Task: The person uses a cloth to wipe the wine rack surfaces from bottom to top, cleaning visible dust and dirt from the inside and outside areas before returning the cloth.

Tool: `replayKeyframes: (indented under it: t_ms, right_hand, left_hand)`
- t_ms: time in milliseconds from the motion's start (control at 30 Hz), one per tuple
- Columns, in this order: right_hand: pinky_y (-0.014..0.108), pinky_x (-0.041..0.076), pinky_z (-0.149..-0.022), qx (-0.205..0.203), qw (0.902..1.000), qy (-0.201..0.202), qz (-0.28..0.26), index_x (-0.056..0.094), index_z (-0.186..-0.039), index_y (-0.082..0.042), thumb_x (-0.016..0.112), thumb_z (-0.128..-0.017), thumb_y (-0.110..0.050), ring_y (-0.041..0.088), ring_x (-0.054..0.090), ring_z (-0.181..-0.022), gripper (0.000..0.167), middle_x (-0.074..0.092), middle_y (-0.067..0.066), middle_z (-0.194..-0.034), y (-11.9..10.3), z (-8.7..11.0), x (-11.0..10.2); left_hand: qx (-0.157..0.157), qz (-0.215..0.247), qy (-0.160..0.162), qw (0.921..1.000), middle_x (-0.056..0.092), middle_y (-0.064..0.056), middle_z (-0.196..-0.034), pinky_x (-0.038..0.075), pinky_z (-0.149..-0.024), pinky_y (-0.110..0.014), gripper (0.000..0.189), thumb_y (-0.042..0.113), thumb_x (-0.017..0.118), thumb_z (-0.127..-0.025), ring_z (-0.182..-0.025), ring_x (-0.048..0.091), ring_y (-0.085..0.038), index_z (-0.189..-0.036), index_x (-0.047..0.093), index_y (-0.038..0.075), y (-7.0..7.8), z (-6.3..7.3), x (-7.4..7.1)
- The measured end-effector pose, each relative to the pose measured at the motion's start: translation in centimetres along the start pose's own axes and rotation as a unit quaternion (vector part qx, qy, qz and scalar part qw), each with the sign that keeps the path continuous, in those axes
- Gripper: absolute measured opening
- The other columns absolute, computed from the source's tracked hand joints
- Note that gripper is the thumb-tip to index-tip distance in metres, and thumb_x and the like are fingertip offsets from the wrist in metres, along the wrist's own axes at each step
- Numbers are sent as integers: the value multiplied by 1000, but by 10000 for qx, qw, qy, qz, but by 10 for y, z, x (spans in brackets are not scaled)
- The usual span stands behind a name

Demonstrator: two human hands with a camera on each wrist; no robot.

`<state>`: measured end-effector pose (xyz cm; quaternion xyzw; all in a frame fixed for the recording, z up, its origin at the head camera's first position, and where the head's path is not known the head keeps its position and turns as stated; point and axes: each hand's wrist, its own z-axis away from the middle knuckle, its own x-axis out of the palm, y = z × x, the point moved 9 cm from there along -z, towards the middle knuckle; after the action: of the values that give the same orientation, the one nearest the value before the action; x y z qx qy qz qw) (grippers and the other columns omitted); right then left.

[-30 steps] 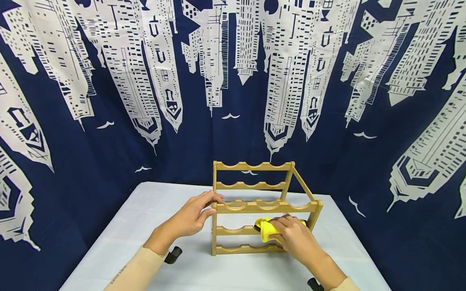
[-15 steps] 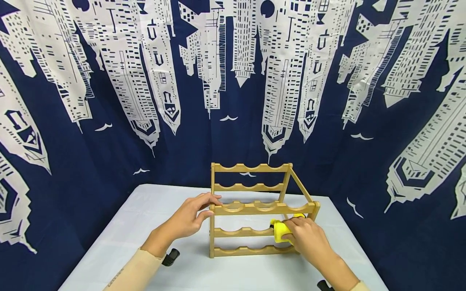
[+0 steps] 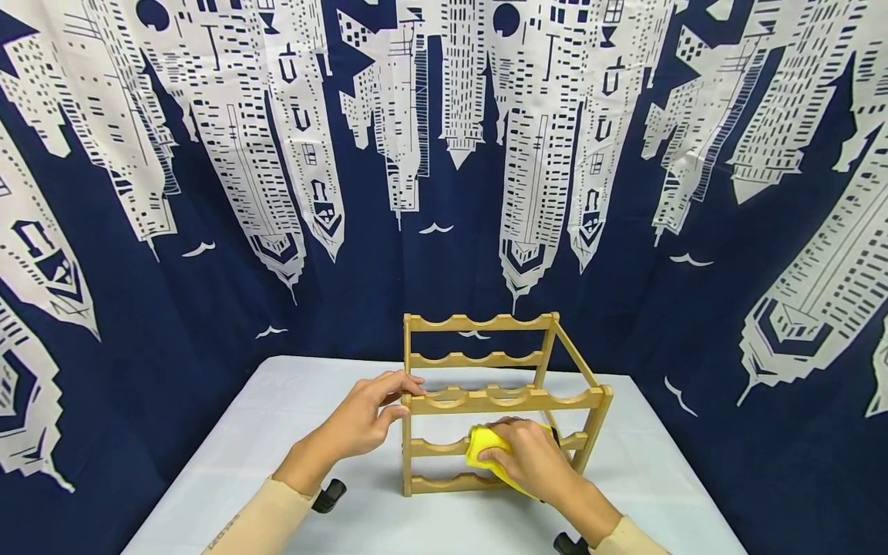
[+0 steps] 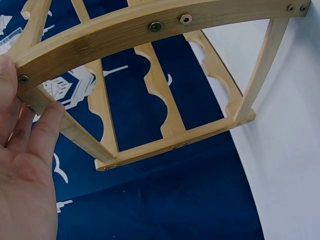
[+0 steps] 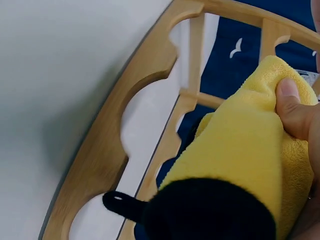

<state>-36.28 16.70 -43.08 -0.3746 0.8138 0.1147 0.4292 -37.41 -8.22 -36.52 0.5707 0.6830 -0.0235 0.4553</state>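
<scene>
A light wooden rack with scalloped rails (image 3: 513, 401) stands on the white table. At its upper front left corner, my left hand (image 3: 361, 416) grips the frame, thumb in front and fingers over the rail. The left wrist view shows those fingers (image 4: 45, 130) curled at the corner beside the side bar (image 4: 165, 25). My right hand (image 3: 534, 459) holds a bunched yellow cloth (image 3: 481, 445) against the middle front rail, covering part of it. Up close, the thumb (image 5: 290, 102) presses into the cloth (image 5: 230, 135); a black section with a small loop (image 5: 122, 205) shows at its lower end.
The white table (image 3: 291, 401) extends around the rack. Behind it hangs a dark blue curtain (image 3: 361, 301) printed with white upside-down buildings. Black wrist devices (image 3: 329, 496) are worn at both sleeves.
My right hand and the cloth slid right along the middle front rail, then came back left past where they started. My left hand stays at the rack's corner.
</scene>
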Motion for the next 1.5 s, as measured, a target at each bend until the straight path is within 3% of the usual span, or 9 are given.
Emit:
replayKeyframes:
  t_ms: [233,500,667,833,1000,1233,1500]
  right_hand:
    - [36,71,-77,26,9993,247,-274,89,-112,-16,99,-90,-32,14,84,-93,29,90,-2,-105,-20,-14,10]
    - [30,71,-77,84,9990,80,-422,89,-113,-16,94,-97,-40,13,85,-96,30,91,-2,-107,-63,-45,49]
    - [26,67,-74,358,9946,462,-863,90,-104,-17,100,-89,-31,9,82,-90,23,90,-5,-101,-68,-46,50]
    - [21,66,-73,304,9903,640,-1192,91,-109,-15,99,-91,-31,7,80,-87,26,90,-3,-101,-70,-44,49]
    - [29,72,-80,-28,9902,992,-980,90,-116,-9,102,-87,-24,14,85,-93,35,91,2,-106,-73,-44,33]
    - [36,75,-92,-645,9842,1362,-929,87,-128,-9,105,-81,-15,21,88,-104,50,91,4,-119,-79,-36,1]
    - [28,74,-95,-620,9805,1611,-938,86,-129,-10,105,-80,-10,24,87,-103,53,90,4,-120,-73,-32,-40]
  left_hand:
    - [15,13,-52,10000,82,-10,-144,68,-117,-47,29,-7,79,-102,-140,78,-36,-124,75,11,0,-3,1]
    - [21,113,137,9998,83,-11,-142,70,-112,-52,32,-9,81,-100,-136,79,-41,-124,77,12,-3,0,1]
    - [-72,232,93,9997,82,-8,-144,68,-115,-52,34,-7,80,-101,-139,78,-40,-127,78,14,-8,6,4]
    - [-118,281,58,9995,82,-10,-144,67,-116,-54,36,-11,79,-101,-140,77,-42,-128,78,14,-10,10,3]
    - [-71,205,153,9996,81,-6,-144,67,-119,-53,36,-6,81,-102,-148,72,-38,-132,79,15,-6,6,-3]
    - [-120,-708,570,9958,72,0,-145,66,-116,-60,38,8,91,-99,-143,69,-30,-131,86,26,-4,8,-12]
    - [-134,-682,660,9954,77,4,-130,68,-116,-51,39,9,91,-100,-138,75,-24,-135,87,25,-2,10,-15]
